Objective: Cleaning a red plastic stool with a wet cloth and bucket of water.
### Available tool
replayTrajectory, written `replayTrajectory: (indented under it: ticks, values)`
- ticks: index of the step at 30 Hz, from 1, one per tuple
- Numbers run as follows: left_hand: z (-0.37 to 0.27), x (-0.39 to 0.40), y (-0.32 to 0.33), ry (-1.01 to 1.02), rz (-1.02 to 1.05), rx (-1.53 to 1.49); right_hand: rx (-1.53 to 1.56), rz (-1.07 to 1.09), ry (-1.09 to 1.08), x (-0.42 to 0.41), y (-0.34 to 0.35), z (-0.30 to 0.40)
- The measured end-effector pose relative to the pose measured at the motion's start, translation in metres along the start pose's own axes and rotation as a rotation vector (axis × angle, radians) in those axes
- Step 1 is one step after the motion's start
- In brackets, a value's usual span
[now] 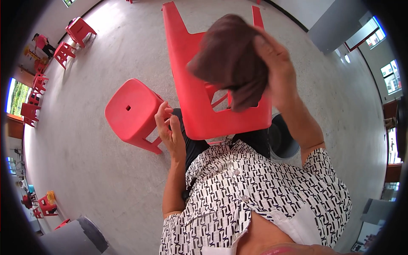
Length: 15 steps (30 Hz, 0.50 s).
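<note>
My right hand (277,73) grips a dark brown cloth (232,60), bunched and slightly blurred. Behind the cloth, a large red plastic seat (188,95) is tipped over in front of me, its legs pointing away and its near edge by my lap. The cloth hides part of its frame and opening. My left hand (170,130) is empty, fingers loosely curled and apart, between that seat and a smaller red plastic stool (130,108). This stool stands upright on the floor, with a small hole in its top. Whether my left fingertips touch it, I cannot tell.
By my right leg stands a dark bucket (283,140). Several red stools (64,52) line the far left wall, where another person (44,44) stands. Grey pillars rise at the upper right (334,25) and lower left (76,237). The floor (102,178) is grey concrete.
</note>
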<state>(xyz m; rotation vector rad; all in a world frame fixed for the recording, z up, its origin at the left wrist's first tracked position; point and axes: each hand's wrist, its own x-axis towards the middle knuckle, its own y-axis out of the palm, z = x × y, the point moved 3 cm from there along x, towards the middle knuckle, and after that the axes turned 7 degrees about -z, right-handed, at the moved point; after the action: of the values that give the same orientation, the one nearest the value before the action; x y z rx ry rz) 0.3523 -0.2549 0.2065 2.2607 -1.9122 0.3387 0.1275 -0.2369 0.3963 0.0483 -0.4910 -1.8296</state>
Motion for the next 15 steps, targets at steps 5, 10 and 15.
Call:
replayTrajectory:
  ticks: [5,10,15]
  values:
    - [0.005,-0.044,-0.021,0.275,0.208,0.235,-0.644,0.922,-0.57,-0.067,0.074,-0.033]
    - [-0.034,-0.033,-0.041,-0.161,0.042,-0.285,-0.96,0.515,-0.739,-0.053,0.03,-0.025]
    - [-0.1,-0.003,-0.051,-0.188,-0.181,-0.774,-1.32,0.437,-0.446,-0.07,-0.042,-0.082]
